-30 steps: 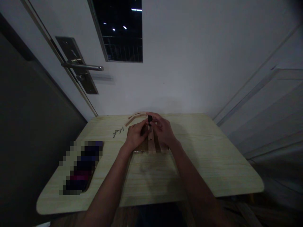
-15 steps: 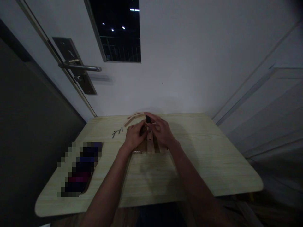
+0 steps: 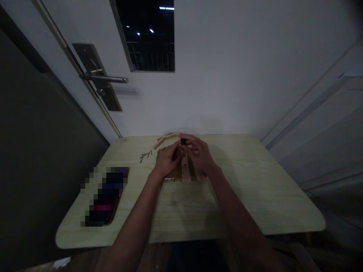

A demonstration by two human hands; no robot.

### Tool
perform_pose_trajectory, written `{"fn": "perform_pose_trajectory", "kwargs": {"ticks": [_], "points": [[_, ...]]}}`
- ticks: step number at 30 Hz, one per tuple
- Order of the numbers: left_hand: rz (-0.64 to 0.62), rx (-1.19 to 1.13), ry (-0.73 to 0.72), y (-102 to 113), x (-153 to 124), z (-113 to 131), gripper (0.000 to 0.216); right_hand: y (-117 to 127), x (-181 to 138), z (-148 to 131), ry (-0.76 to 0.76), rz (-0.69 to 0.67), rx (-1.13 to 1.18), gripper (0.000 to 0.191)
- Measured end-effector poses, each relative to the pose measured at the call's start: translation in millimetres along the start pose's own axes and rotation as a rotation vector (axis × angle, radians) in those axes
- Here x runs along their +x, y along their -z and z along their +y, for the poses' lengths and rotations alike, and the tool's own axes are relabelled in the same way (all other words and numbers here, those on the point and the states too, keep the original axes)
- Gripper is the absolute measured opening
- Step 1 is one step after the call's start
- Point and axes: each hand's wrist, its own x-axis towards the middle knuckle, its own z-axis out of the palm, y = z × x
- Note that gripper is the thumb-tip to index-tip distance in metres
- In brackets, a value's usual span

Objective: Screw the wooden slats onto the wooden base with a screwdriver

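Note:
My left hand [image 3: 168, 160] is closed, with its fingertips pressed together at a pale strip [image 3: 185, 172] with small dark holes. This strip runs across a flat brown piece [image 3: 174, 173], partly covered by both hands. From the right, my right hand [image 3: 202, 154] bends its fingers around a small black piece [image 3: 183, 141] standing at the strip's far part. Its thumb and fingers meet close to my left fingertips. Exactly what lies between the fingertips is hard to see in the dim light. Behind the hands, pale curved strips [image 3: 163, 140] extend to the left.
Several thin dark pieces, perhaps screws or nails [image 3: 145, 155], lie left of my left hand. A phone-like object [image 3: 109, 196], partly pixelated, rests on the left of the pale wooden table [image 3: 255, 189]. A white door with a metal handle [image 3: 107, 78] rises behind the table.
The whole view has shifted slightly, so everything appears a little further right. Both hands stay at the strip and black piece, with only small finger movement.

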Motion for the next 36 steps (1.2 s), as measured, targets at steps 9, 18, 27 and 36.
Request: {"fn": "perform_pose_trajectory", "kwargs": {"ticks": [9,18,27,36], "points": [[0.021,-0.036,-0.014,-0.3,0.1,2.1,0.044,2.4,0.4,-6.5,0.034,0.045,-0.057,0.025],[0.019,-0.007,0.0,-0.5,0.4,3.1,0.05,0.0,-1.7,-2.6,-0.032,0.069,-0.009,0.029],[0.016,-0.024,-0.018,-1.9,-0.1,-1.8,0.045,1.5,-1.1,-2.6,0.071,0.035,-0.011,0.031],[0.041,-0.006,-0.022,-0.7,0.0,3.2,0.046,1.5,-1.3,-0.2,0.047,0.089,-0.076,0.024]]}}
